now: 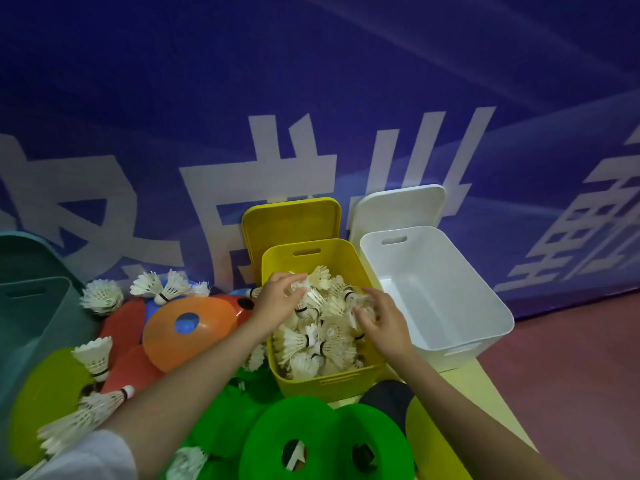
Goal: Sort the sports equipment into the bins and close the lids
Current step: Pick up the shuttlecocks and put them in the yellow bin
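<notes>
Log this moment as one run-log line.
step: filling yellow bin | hands: left, right both on shuttlecocks inside | white bin: empty | lids: off | loose: shuttlecocks, cones left

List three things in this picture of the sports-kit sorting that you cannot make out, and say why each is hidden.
Head view:
- Teal bin: cut by the left edge; contents unseen.
- Yellow bin floor: buried under shuttlecocks.
- Right hand fingertips: blurred among feathers, grip unclear.
- Black item: hidden by right forearm and green cones.

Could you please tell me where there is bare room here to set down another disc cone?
Free: the white bin holds nothing, and bare floor lies to its right. Crowded: the yellow bin is heaped with shuttlecocks, and cones and shuttlecocks cover the ground to its left and front.
</notes>
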Demonstrator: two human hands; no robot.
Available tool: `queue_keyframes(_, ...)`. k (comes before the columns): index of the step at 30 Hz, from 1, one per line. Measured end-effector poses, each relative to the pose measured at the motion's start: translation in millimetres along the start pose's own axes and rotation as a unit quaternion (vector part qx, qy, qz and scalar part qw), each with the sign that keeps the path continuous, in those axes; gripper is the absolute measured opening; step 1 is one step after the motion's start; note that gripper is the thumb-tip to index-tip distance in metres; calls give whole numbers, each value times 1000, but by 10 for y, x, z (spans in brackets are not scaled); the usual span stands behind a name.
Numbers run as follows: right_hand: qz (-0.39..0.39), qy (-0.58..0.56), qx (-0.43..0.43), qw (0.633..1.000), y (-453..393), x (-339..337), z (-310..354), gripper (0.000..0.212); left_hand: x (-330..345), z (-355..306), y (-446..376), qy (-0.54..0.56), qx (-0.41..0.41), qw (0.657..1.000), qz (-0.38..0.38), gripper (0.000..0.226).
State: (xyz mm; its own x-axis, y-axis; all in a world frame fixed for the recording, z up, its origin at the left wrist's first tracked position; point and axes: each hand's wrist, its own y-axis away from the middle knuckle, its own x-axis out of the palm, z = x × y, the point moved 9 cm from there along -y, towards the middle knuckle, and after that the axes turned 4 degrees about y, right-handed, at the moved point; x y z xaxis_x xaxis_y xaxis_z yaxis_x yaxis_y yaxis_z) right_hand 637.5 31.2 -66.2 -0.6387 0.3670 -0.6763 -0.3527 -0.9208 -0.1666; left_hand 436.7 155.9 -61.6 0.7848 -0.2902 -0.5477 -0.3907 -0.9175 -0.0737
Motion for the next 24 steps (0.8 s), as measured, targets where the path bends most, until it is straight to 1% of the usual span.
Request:
queue_keyframes(3, 12, 41, -28, 999, 16, 85, -12, 58, 46, 88, -201, -32, -23, 999, -7, 32)
queue_keyframes(5, 17, 48, -37, 998, 7, 106, -13, 60, 81, 161, -309, -44, -45, 998, -16, 32)
queue_keyframes(11, 10, 40, -34, 999, 5, 99, -59, 61, 193, 388, -428, 29, -138, 988, -63, 38)
queue_keyframes(14, 12, 31, -25, 999, 0, 88, -79, 61, 384, 535, -447, 19, -166, 985, -46, 40)
queue_keyframes(16, 11, 25, -20, 999, -1, 81, -87, 61, 519, 620, -448, -50, -165, 985, -3, 41)
queue_keyframes(19, 11, 22, -13, 1000, -7, 74, -97, 62, 575, 693, -430, -185, -146, 971, 39, 43)
queue_keyframes(22, 10, 24, -12, 1000, -8, 76, -109, 62, 523, 608, -435, -250, -103, 962, 31, 45)
queue_keyframes(24, 12, 36, -14, 999, 0, 79, -106, 62, 429, 471, -438, -257, -55, 965, 1, 45)
